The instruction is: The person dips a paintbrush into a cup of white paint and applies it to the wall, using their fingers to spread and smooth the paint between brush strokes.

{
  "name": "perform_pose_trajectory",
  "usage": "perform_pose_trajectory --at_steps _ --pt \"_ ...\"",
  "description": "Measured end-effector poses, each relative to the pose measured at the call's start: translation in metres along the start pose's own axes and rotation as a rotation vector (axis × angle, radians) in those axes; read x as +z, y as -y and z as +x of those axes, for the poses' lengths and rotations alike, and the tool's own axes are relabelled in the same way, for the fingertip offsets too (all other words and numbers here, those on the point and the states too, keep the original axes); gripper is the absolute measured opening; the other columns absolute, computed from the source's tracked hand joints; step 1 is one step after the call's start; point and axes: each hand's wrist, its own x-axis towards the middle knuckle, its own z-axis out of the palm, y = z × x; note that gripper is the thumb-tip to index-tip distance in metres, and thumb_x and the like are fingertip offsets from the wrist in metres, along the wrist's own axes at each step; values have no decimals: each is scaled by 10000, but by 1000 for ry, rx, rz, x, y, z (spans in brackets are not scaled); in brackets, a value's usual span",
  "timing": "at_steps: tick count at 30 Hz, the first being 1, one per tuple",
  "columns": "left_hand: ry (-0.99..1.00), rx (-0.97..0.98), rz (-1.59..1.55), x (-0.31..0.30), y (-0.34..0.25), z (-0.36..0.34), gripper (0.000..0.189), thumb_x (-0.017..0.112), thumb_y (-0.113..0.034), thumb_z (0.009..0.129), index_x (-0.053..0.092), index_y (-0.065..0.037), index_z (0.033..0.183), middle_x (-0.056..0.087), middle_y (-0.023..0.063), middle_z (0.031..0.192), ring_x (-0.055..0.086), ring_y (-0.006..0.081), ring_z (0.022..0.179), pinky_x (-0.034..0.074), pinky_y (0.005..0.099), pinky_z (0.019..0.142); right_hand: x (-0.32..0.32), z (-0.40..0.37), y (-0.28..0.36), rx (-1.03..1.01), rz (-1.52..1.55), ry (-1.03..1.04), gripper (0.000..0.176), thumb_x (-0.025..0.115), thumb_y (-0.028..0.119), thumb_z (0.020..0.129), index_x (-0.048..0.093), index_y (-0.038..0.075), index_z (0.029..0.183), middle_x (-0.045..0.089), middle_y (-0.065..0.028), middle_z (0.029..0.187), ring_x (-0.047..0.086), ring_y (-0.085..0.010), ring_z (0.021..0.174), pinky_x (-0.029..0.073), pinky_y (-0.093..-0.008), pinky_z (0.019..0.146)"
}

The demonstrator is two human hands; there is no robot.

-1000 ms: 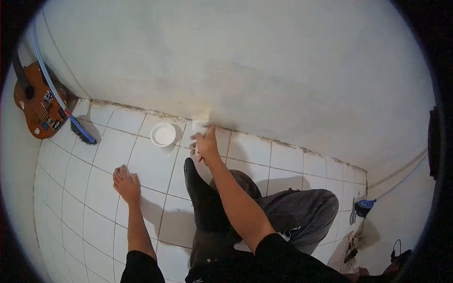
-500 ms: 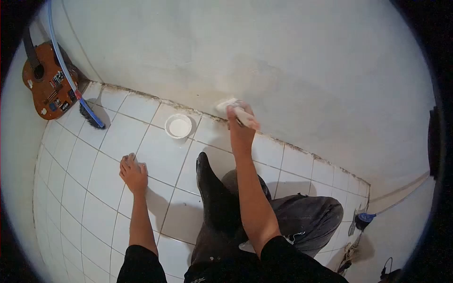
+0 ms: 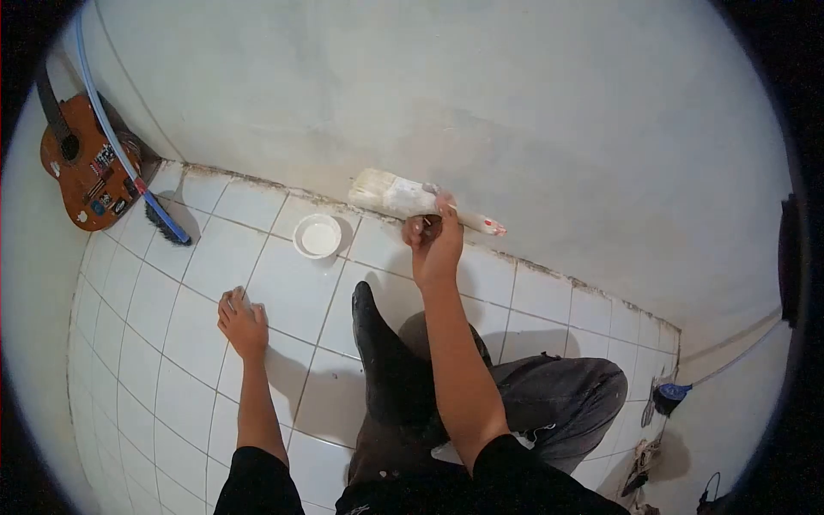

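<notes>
My right hand (image 3: 436,236) grips a wide paintbrush (image 3: 410,195) by its handle near the foot of the wall (image 3: 532,154). The brush lies nearly level, its pale bristles pointing left and its red-marked handle end to the right. White paint coats the brush head. On the tiles left of the brush stands a small white bowl (image 3: 318,235) with white stuff inside. My left hand (image 3: 244,324) rests on the floor tiles (image 3: 283,283), fingers spread and slightly bent, holding nothing.
A guitar with stickers (image 3: 90,163) leans in the far left corner, with a blue broom (image 3: 167,220) in front of it. Another blue-headed brush (image 3: 669,397) stands by the right wall. My black-socked foot (image 3: 367,322) is between my arms. Dirty grout runs along the wall's base.
The paintbrush has swung from a blurred, angled pose to nearly level, with its bristles farther left. My left hand stays on the floor; the view has shifted slightly.
</notes>
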Motion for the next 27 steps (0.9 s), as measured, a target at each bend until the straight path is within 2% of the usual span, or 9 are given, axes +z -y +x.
perform_pose_trajectory --at_steps 2,5,8,14,18,20,21,23,27 --pt "10 1 -4 -2 -2 0 528 604 -228 890 543 -119 1403 503 130 1431 436 334 1373 351 503 1098 3 -2 1 -58 -154 105 293 544 286 1010 603 91 1221 515 -14 697 399 -112 553 301 -266 499" --pt "13 0 -3 0 1 0 529 603 -230 888 540 -124 1403 503 131 1429 440 337 1367 355 507 1091 6 -8 1 -162 -397 107 382 535 239 1004 588 66 1341 535 11 769 424 -86 600 314 -239 519" --pt "1 1 14 6 3 0 534 605 -235 886 538 -128 1405 502 135 1432 440 340 1369 356 512 1088 1 -10 -8 -244 -462 141 443 528 191 998 565 44 1414 562 32 854 446 -60 659 347 -213 565" --pt "9 3 -6 1 0 1 545 612 -243 883 534 -133 1411 497 148 1443 436 352 1375 353 520 1089 -7 -6 -11 -211 -474 244 429 568 173 980 606 15 1377 639 -2 986 524 -49 766 412 -201 647" --pt "0 18 -6 3 3 -1 546 624 -239 882 538 -123 1409 496 157 1447 434 358 1376 351 523 1094 2 -12 -6 -183 -439 212 418 583 202 980 624 5 1346 649 -10 992 533 -55 778 410 -207 633" --pt "-8 39 -12 6 7 -2 556 634 -243 881 535 -119 1413 494 159 1451 429 361 1381 350 528 1095 15 -17 -5 -119 -290 67 411 571 227 988 624 6 1330 644 -12 951 508 -60 729 383 -226 596" --pt "-9 49 -19 8 8 -2 565 643 -247 879 532 -115 1418 491 162 1456 423 365 1387 349 532 1096 14 -14 -6 -131 -276 64 411 571 227 988 624 6 1330 644 -12 951 508 -60 729 383 -226 596" --pt "6 53 2 7 6 -2 576 654 -246 874 531 -113 1421 493 168 1453 421 369 1389 350 537 1098 7 -11 -8 -34 -99 262 386 565 212 983 621 15 1310 641 -28 929 494 -76 694 355 -240 572" --pt "49 41 -55 5 17 1 547 662 -191 882 536 -61 1398 505 190 1430 438 369 1371 367 531 1103 38 -46 23 17 -43 136 372 571 212 986 612 11 1296 638 -31 948 500 -94 707 349 -249 586"
